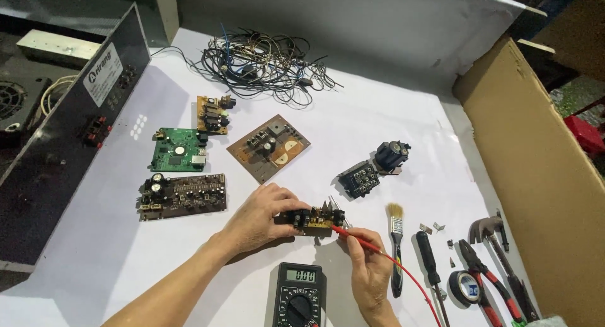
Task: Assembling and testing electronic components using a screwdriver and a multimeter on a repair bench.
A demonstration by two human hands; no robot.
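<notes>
While your left hand (255,221) pinches the small circuit board (315,220) by its edge just above the white bench (378,144), your right hand (368,264) is closed around the red probe (359,237), its tip on the board. That board looks light, stiff and fragile; grip the bare edges, not the knobs or solder pins. A multimeter (300,295) lies between your wrists, and a paintbrush (396,239) sits just right.

board: small circuit board (317,218), tan, with black jacks and upright metal pins, held just above the white counter (391,131)
probe: red test probe (359,238), tip touching the board's right edge, red lead trailing lower right
</notes>
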